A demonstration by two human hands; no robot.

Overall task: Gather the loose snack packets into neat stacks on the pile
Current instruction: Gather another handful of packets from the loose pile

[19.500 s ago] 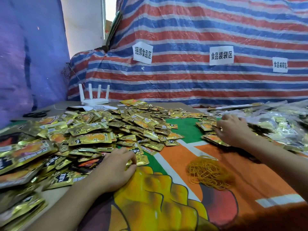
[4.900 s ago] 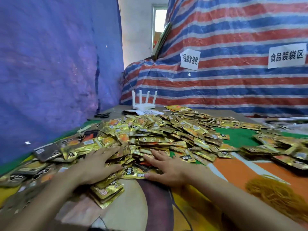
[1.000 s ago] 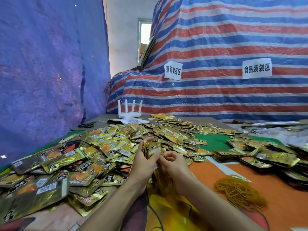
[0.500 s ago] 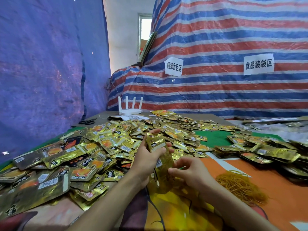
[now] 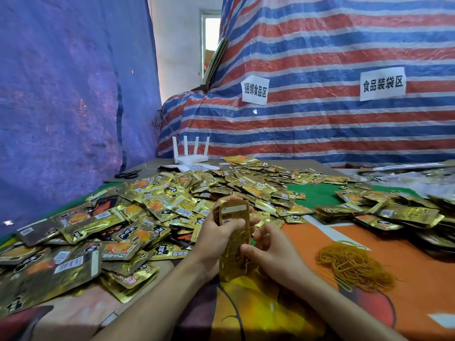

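Observation:
A stack of gold snack packets (image 5: 235, 244) stands on edge on the table in front of me. My left hand (image 5: 216, 238) wraps around its left side and top. My right hand (image 5: 272, 252) presses against its lower right side with thumb and fingers. Behind and to the left spreads a big loose pile of gold packets (image 5: 157, 210). A second heap of packets (image 5: 384, 210) lies at the right.
A tangle of yellow rubber bands (image 5: 352, 267) lies on the orange cloth right of my hands. A white router (image 5: 190, 153) and black scissors (image 5: 128, 174) sit at the back left. Blue and striped tarps wall in the table.
The stack has gone from loosely gripped and tilted to upright on edge on the table. My right hand has slid lower along its right side.

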